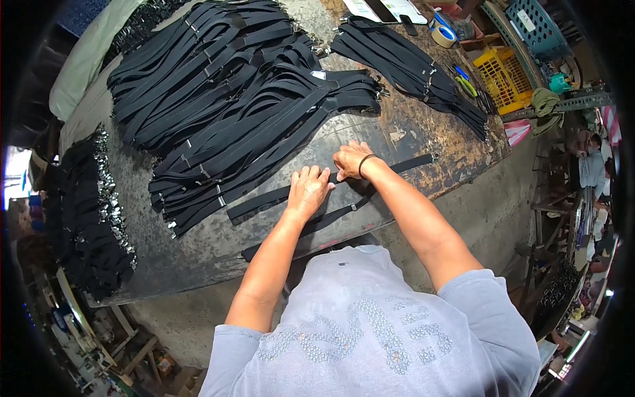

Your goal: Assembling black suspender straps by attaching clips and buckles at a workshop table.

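A pair of black suspenders (261,200) lies stretched across the near part of the table, with a metal clip at its right end. My left hand (309,190) is closed over the middle of it, fingers bent down onto the strap. Right beside it, my right hand (352,161), with a dark band on the wrist, pinches the same strap where the parts come together. What lies under the fingertips is hidden. Another strap with a metal slider (352,207) runs below, near the table's front edge, partly behind my left forearm.
Large piles of black suspenders (245,86) cover the table's far left, and another bundle (410,66) lies far right. Black straps with shiny clips (106,192) hang at the left edge. Tape rolls (443,34), green-handled scissors (466,85) and a yellow crate (504,79) are at right.
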Demonstrator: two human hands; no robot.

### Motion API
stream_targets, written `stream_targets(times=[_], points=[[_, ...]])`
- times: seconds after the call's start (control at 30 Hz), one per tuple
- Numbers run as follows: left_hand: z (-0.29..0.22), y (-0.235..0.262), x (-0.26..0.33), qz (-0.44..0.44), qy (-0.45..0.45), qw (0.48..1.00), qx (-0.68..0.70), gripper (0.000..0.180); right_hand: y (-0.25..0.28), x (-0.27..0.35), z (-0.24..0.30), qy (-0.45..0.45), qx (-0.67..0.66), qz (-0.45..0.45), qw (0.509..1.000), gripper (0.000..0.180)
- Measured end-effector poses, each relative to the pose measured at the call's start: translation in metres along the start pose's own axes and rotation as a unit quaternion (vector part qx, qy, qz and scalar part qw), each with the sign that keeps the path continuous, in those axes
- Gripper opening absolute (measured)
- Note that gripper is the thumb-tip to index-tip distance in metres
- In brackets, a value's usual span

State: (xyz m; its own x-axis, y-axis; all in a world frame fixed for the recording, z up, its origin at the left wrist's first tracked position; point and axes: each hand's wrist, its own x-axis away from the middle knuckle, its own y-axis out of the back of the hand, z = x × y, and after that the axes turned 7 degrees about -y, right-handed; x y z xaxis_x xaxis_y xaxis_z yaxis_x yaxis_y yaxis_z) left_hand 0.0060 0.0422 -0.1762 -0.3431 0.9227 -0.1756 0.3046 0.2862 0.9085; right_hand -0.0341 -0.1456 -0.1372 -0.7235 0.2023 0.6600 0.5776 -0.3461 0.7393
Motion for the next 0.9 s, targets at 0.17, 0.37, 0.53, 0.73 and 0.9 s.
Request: stream_targets(times=[0.17, 0.37, 0.53, 0.73, 0.9], points=[[-0.001, 0.004, -0.002, 0.008, 0.012, 1.000, 0.010, 0.038, 0.014, -0.018, 0.019, -0.025, 0.101, 0.071, 0.992, 0.052], [0.000, 0.014, -0.007, 0.031, 0.031, 0.998, 0.055, 0.038, 0.017, -0.024, 0.033, -0.044, 0.147, 0.082, 0.985, 0.043], [0.011, 0.020, -0.006, 0.105, 0.057, 0.988, 0.094, 0.035, -0.009, -0.017, -0.002, 0.029, -0.077, 0.032, 0.996, 0.028], [0.012, 0.023, -0.010, 0.110, 0.072, 0.984, 0.124, 0.036, -0.015, -0.022, -0.009, 0.013, -0.101, 0.021, 0.995, 0.028], [0.010, 0.039, -0.021, 0.122, 0.105, 0.975, 0.154, 0.033, 0.025, -0.023, 0.037, -0.111, 0.063, 0.103, 0.986, 0.043]])
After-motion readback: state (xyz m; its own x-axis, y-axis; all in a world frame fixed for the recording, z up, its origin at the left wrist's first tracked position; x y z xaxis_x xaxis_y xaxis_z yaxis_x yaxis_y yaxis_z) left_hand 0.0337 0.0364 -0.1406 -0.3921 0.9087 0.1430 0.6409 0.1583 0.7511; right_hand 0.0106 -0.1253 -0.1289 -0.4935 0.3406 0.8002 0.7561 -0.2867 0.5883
